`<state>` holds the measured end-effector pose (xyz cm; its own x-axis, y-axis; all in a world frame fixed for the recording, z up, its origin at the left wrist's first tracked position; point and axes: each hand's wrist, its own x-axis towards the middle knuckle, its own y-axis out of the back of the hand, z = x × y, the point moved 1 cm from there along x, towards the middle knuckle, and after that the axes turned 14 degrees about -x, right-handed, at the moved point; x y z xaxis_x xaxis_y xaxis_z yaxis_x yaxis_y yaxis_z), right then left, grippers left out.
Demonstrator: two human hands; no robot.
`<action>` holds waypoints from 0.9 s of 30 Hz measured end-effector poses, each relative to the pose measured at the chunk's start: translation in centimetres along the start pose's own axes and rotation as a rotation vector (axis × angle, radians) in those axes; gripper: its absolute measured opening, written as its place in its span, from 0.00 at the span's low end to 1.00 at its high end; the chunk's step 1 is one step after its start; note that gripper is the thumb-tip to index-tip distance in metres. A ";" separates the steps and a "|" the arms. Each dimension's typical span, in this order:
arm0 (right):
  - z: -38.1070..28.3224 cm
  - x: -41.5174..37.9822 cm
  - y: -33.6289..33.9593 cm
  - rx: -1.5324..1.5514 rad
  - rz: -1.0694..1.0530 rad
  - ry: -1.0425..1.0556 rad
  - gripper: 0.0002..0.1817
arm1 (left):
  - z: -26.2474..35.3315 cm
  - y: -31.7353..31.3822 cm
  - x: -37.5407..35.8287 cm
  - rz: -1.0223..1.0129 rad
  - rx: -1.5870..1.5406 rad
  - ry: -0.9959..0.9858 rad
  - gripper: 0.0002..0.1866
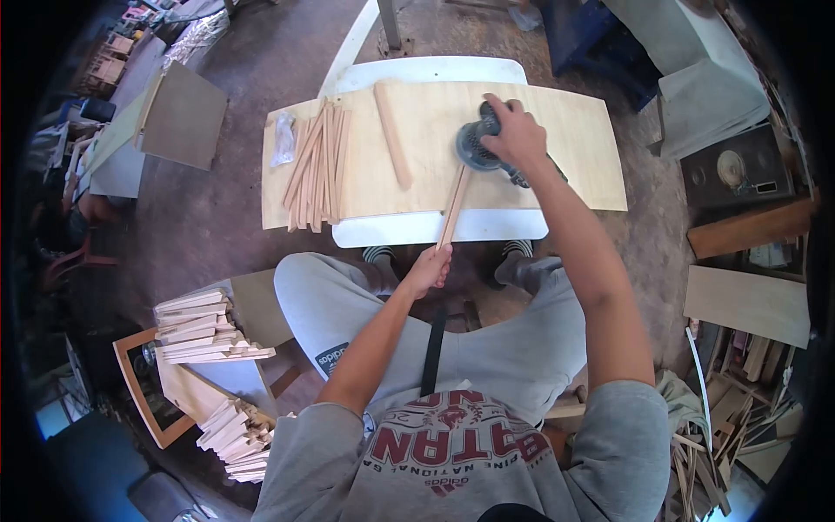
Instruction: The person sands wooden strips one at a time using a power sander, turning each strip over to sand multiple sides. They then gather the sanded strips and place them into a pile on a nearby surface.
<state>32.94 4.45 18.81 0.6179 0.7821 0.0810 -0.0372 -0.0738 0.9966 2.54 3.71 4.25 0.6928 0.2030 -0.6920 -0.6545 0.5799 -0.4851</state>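
Observation:
My right hand [519,132] is wrapped round an orbital sander [477,146], whose round pad rests over the far end of a narrow wooden strip [454,204]. The near end of that strip, which seems to have a line along its length, is gripped in my left hand [429,271] just off the table's near edge. Beneath the sander lies a plywood board [574,148] on a white table [391,230]. Left of the sander, a single wooden piece [393,135] lies on the board. Farther left is a loose pile of wooden strips [317,170].
A clear plastic bag [283,141] lies at the board's left end. Stacked wood pieces [204,326] stand at my left, with another pile [237,439] nearer me. Wood scraps [709,452] and a speaker-like box [735,165] are on the right.

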 end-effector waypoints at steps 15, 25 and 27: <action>4.3 -5.0 0.6 -0.115 -0.084 -0.120 0.44 | 16.8 4.3 3.6 0.818 1.090 -0.929 0.34; 3.9 -6.1 1.0 -0.094 -0.059 -0.130 0.43 | 18.2 4.3 8.3 0.468 0.759 -0.310 0.21; 3.9 -6.3 0.9 -0.077 -0.061 -0.126 0.43 | 14.7 3.8 6.9 0.285 0.381 -0.297 0.16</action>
<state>32.06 -2.89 19.12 0.7141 0.6997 0.0224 -0.0539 0.0231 0.9983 9.26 18.88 5.48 0.5959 0.5749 -0.5608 -0.7108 0.7025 -0.0351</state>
